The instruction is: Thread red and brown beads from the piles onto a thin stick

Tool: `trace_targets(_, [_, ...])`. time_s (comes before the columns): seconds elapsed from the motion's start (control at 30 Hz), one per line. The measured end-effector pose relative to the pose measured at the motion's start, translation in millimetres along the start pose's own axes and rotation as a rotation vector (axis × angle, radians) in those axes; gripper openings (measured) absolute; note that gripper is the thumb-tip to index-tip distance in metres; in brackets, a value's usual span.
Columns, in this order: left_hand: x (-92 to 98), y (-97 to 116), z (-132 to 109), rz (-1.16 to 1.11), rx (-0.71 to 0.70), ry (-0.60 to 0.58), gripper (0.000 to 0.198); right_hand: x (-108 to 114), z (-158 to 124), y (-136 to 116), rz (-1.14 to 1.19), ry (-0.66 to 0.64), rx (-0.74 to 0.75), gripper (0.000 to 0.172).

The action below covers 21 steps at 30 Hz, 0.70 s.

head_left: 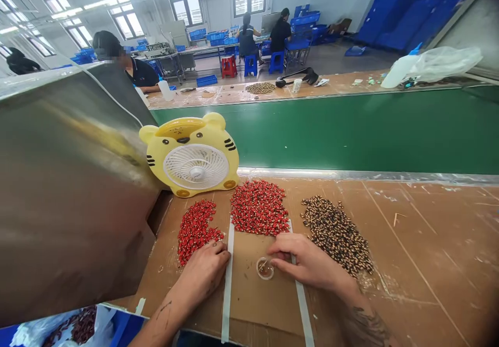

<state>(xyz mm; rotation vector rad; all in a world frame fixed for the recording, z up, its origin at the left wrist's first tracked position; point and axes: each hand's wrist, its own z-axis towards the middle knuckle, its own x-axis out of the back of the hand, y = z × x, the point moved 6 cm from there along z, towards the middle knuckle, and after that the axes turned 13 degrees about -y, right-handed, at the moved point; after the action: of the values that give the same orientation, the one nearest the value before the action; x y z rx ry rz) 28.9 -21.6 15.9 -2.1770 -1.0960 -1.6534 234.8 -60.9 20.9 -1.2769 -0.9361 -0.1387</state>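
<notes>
At the near left corner, a clear plastic bag [74, 326] of red pieces sits in a blue bin [125, 329], below the table edge. Both forearms come in over the near edge onto a cardboard sheet [253, 305] bordered by two white tape strips [227, 284].

The left hand [205, 270] lies knuckles up on the left tape strip. Its fingers are curled under and touch the near edge of the left red pile [195, 227]. Whether it holds a piece cannot be told.

The right hand [307, 261] lies palm down. Its thumb and forefinger are drawn together at the right rim of a small clear dish [265, 269]. Whether they pinch anything cannot be told, as the tips are too small to resolve. The dish stands on the cardboard between the two hands, near the middle red pile [259, 207].

A dark speckled pile [337, 232] lies just right of the right hand.

Beyond the piles:
- A yellow tiger-shaped fan [191, 152] stands upright at the far edge of the cardboard.
- A sloped metal housing [58, 181] fills the left.
- A green conveyor belt [351, 129] runs across behind the table.
- Other people work at benches farther off (all well apart from these hands).
</notes>
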Motion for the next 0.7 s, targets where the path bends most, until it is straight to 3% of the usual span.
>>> trace_targets(0.1, [-4.9, 0, 3, 0.106, 0.029, -0.067, 0.023, -3, 2, -1, -0.002, -0.023, -0.006, 0.012])
trace_targets(0.43, [-13.0, -3, 12, 0.209, 0.039, -0.015, 0.023, -10, 5, 2, 0.033, -0.017, 0.032, 0.019])
trace_targets(0.6, [-7.2, -9, 6, 0.116, -0.036, 0.128, 0.022, -4, 2, 5, 0.016, -0.027, -0.039, 0.013])
trace_targets(0.7, [4.5, -16, 0, -0.149, -0.064, 0.280, 0.022, -4, 2, 4, -0.010, -0.051, -0.008, 0.015])
